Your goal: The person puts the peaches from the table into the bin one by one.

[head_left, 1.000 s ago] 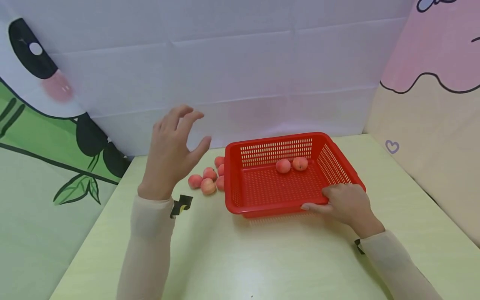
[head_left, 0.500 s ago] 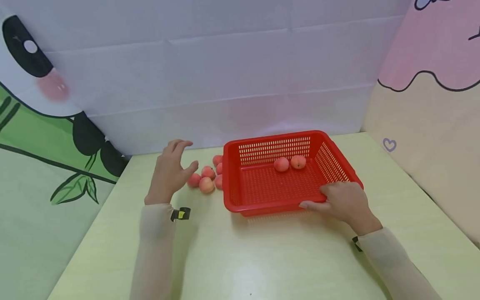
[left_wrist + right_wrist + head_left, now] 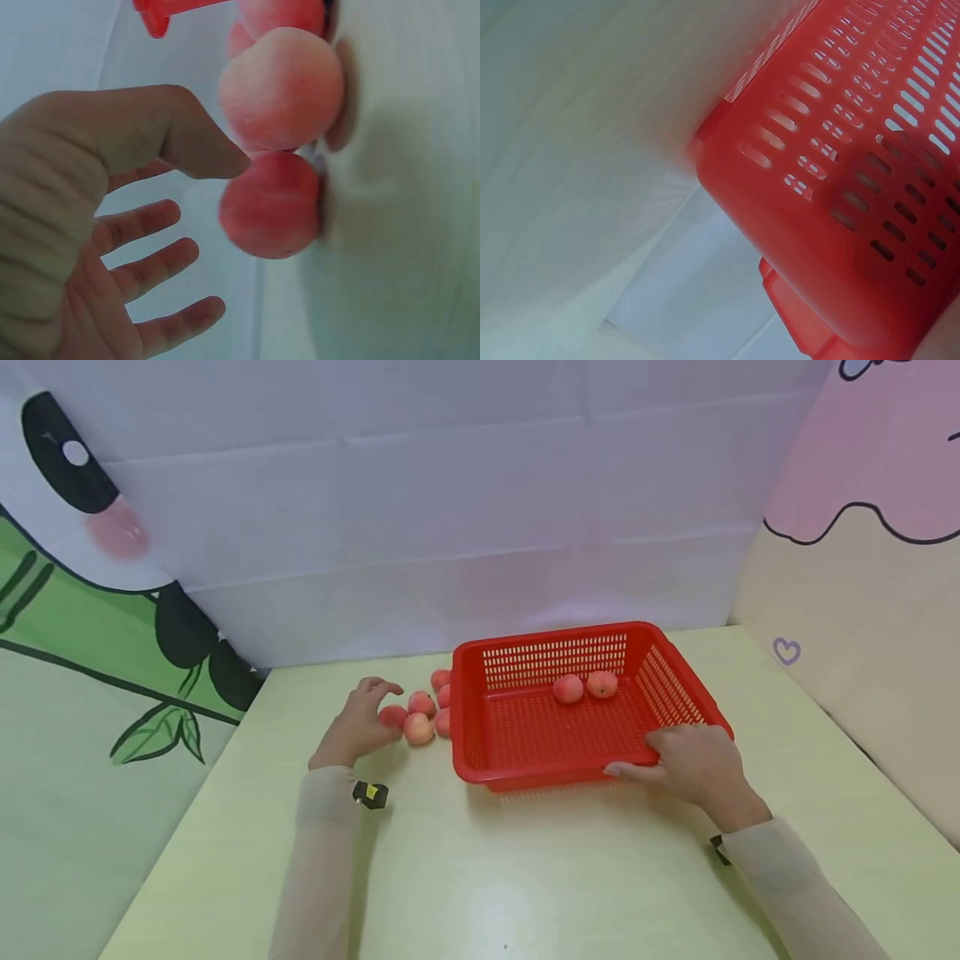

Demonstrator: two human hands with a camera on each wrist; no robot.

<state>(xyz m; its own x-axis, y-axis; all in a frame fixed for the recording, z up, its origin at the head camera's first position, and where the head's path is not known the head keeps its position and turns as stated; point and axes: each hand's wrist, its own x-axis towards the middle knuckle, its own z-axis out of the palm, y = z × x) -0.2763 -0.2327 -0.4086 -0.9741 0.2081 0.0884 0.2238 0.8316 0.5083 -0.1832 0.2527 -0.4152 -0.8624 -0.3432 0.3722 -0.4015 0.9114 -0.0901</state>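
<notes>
The left hand (image 3: 358,724) is down on the pale green table (image 3: 525,877) at the near-left end of a cluster of 5 peaches (image 3: 420,714) that lies just outside the left wall of the red slotted basket (image 3: 525,768), towards the table's far edge. Its fingers are spread and only lightly bent; in the left wrist view the thumb (image 3: 187,142) touches or nearly touches the nearest peach (image 3: 274,204), with a second peach (image 3: 283,88) pressed up against it, and nothing is enclosed yet. The right hand (image 3: 693,764) grips the basket at its near-right corner, fingers wrapped over the rim, and the right wrist view shows only the basket's slotted wall (image 3: 840,187) up close. 2 peaches (image 3: 585,687) already sit inside, near the basket's far wall. To take the nearest peach cleanly, the hand should probably come over it from above and the side, thumb on the near face and fingers on the far face, closing gently since the fruit looks soft-skinned. The neighbours touch one another, so a sideways shove could roll them along the table; lifting straight up before moving over the basket's left rim seems safest, with the right hand steadying the basket.
</notes>
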